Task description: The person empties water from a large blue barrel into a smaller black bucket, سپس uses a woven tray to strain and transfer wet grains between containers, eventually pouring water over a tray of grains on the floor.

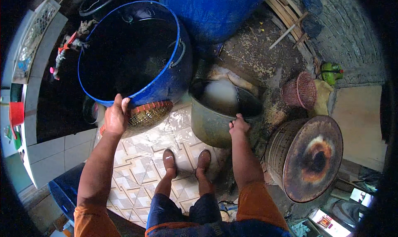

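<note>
My left hand [117, 115] grips the near rim of a large blue plastic drum [183, 78], thumb on top. The inside of the drum is dark, and a rope handle [179, 54] hangs at its right side. To the right, my right hand [239, 125] is closed on the near rim of a grey-green tub [210, 128]. A whitish, blurred mass [220, 95] shows inside this tub; I cannot tell what it is. Below the drum, close to my left hand, a woven bamboo basket [149, 117] with red binding rests tilted.
Wet patterned floor tiles [130, 175] lie under my feet. A rusty metal drum [314, 159] stands at right, near a pink plastic basket [300, 91] and a green jug [332, 73]. Another blue barrel [214, 13] is at the back. A tap pipe [63, 49] juts out at left.
</note>
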Demonstrator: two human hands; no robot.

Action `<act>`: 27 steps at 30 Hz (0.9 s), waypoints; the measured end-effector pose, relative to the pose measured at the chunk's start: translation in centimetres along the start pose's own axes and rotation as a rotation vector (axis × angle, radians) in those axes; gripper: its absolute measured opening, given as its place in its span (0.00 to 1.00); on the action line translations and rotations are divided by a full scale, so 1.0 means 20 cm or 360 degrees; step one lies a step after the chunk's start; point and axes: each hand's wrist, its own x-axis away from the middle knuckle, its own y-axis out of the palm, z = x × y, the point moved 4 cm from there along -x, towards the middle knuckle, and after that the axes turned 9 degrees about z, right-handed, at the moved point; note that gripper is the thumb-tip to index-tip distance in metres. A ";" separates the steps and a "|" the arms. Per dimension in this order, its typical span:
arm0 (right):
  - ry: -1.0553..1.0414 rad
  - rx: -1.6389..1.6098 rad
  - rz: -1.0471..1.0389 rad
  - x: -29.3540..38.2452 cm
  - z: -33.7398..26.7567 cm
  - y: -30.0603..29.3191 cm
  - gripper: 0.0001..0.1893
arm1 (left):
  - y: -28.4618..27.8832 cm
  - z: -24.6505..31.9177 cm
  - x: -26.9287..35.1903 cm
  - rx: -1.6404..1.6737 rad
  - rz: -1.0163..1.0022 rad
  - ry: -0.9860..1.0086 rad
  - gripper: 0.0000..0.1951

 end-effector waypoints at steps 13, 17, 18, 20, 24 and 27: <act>-0.0024 -0.0366 -0.0547 -0.19 -0.02 0.13 0.20 | 0.01 0.01 0.00 0.0003 0.0010 0.0015 0.21; -0.0047 -0.0284 -0.0587 -0.21 -0.06 0.14 0.15 | 0.03 -0.02 0.00 0.0032 0.0036 -0.0016 0.21; -0.0040 -0.0284 -0.0588 -0.21 -0.07 0.15 0.15 | 0.03 -0.02 0.00 0.0012 0.0037 -0.0022 0.20; 0.0101 -0.0382 -0.0597 -0.21 -0.09 0.17 0.18 | 0.03 -0.01 0.01 0.0031 0.0032 -0.0013 0.20; 0.0000 -0.0302 -0.0572 -0.26 -0.13 0.19 0.21 | 0.06 -0.01 0.00 0.0151 0.0031 -0.0047 0.19; 0.0012 -0.0344 -0.0597 -0.13 -0.14 0.18 0.27 | 0.05 -0.09 0.01 0.0230 0.0016 -0.0145 0.19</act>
